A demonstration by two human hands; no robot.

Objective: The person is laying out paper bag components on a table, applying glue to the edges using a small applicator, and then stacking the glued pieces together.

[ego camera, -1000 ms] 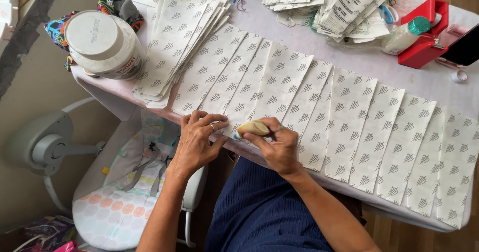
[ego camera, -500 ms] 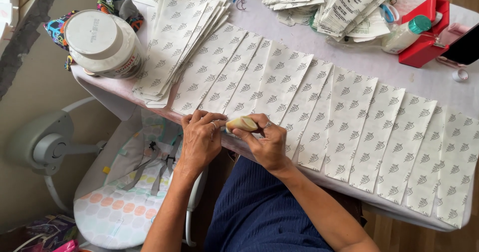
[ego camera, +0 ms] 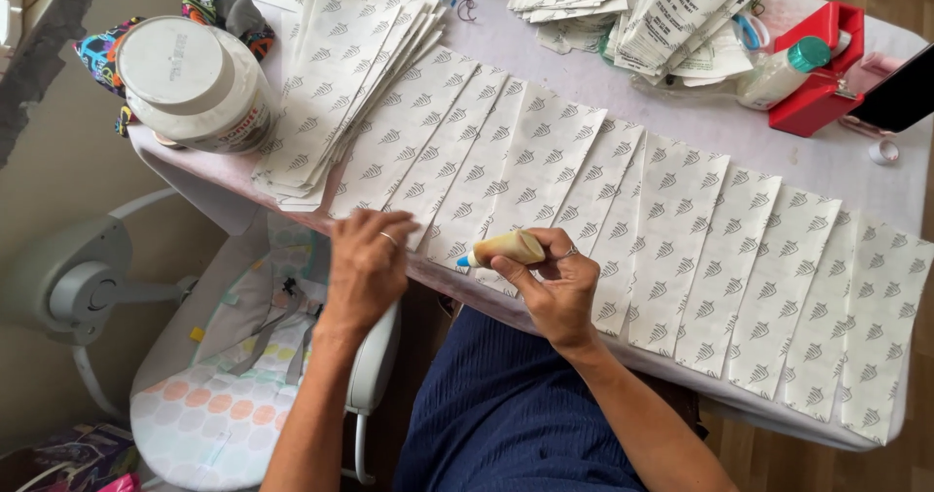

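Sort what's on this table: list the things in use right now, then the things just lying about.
In use:
right hand holding the glue bottle
left hand resting on the row of patterned paper bags

Lying about:
white lidded jar
stack of bags
red tray
scissors

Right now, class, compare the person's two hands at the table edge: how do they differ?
The right hand grips a small tan glue bottle, tip pointing left; the left hand holds nothing. The left hand lies flat on a patterned paper sheet; the right hand is curled above the sheets. Both wear a ring.
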